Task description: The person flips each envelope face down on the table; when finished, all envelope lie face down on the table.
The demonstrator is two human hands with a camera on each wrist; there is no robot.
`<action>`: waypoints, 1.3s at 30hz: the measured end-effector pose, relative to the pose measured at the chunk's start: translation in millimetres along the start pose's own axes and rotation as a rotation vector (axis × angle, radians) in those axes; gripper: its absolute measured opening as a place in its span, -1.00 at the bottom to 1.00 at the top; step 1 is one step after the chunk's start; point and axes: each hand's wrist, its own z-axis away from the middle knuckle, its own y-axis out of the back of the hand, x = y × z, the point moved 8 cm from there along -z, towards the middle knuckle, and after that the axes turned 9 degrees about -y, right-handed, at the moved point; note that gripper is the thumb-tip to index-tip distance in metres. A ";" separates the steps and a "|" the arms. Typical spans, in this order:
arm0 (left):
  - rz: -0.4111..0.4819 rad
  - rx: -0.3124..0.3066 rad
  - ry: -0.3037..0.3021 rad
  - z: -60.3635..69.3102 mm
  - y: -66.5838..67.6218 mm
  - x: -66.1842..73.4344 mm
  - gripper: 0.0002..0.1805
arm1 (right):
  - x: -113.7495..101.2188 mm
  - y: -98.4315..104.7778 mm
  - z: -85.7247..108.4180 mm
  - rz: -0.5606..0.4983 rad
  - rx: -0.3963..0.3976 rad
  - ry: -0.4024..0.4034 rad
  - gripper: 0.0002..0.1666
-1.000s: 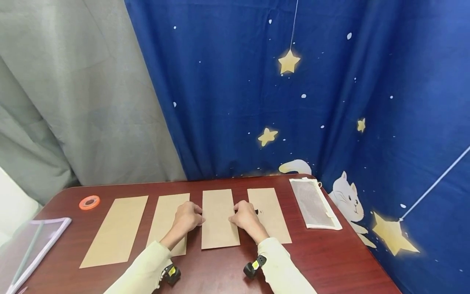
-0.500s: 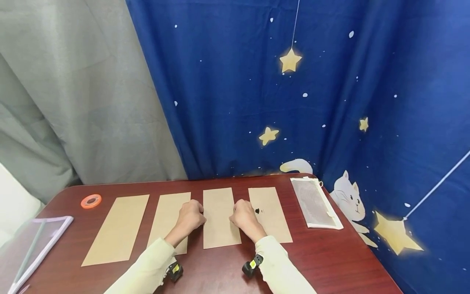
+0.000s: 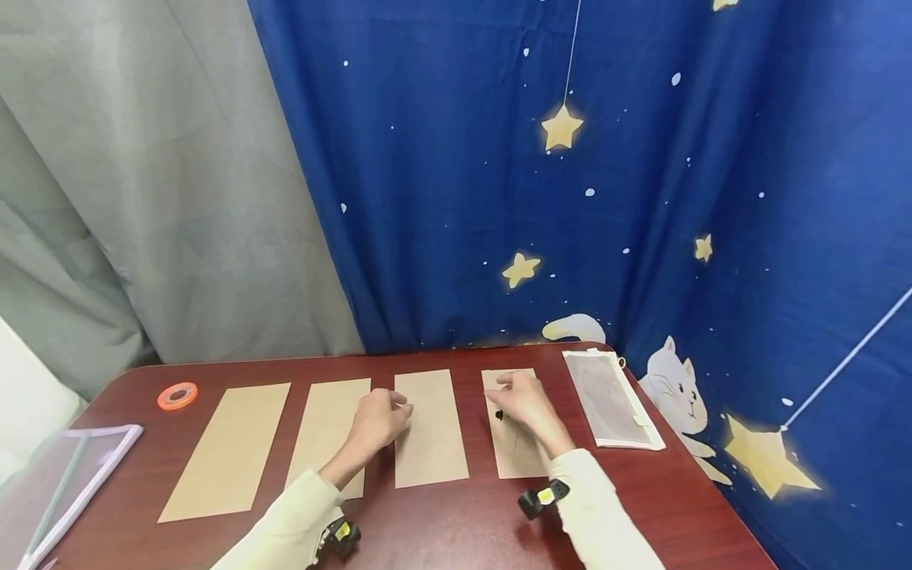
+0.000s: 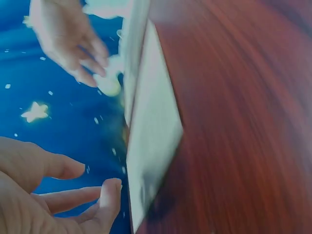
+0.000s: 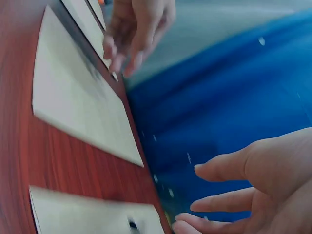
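Note:
Four brown paper rectangles lie in a row on the dark red table. My left hand (image 3: 378, 416) is raised over the left edge of the third paper rectangle (image 3: 431, 447), its thumb and fingers apart with nothing between them. Partly behind that wrist lies the second paper rectangle (image 3: 331, 408). Above the rightmost paper rectangle (image 3: 514, 459), my right hand (image 3: 526, 400) hovers; in the right wrist view its fingers (image 5: 222, 200) are spread and hold nothing. A small black mark (image 3: 499, 414) shows on that rightmost piece, partly hidden under the hand.
An orange tape roll (image 3: 177, 395) sits at the back left, near the leftmost paper rectangle (image 3: 224, 455). A translucent mesh pouch (image 3: 85, 475) lies at the left edge, and a white-edged mesh zip pouch (image 3: 613, 396) at the back right. Curtains (image 3: 456, 174) hang behind the table (image 3: 442, 530).
Both hands have left the sides of the third paper rectangle and their fingers have opened. My right hand has moved right, over the rightmost piece. The left has shifted slightly right.

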 end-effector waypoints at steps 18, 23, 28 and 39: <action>0.744 -0.160 0.250 -4.6 -100.1 55.5 -0.62 | 103.1 45.1 -7.9 -0.292 -0.199 -0.201 -0.53; 0.749 -0.170 0.284 -4.7 -110.7 64.7 -0.57 | 114.9 45.7 -10.5 -0.377 -0.262 -0.238 -0.49; 0.800 -0.153 0.310 -6.8 -114.7 64.4 -0.53 | 119.8 41.4 -14.4 -0.446 -0.309 -0.285 -0.50; 0.861 -0.145 0.404 -12.9 -119.4 57.2 -0.43 | 117.5 35.6 -18.1 -0.398 -0.278 -0.329 -0.46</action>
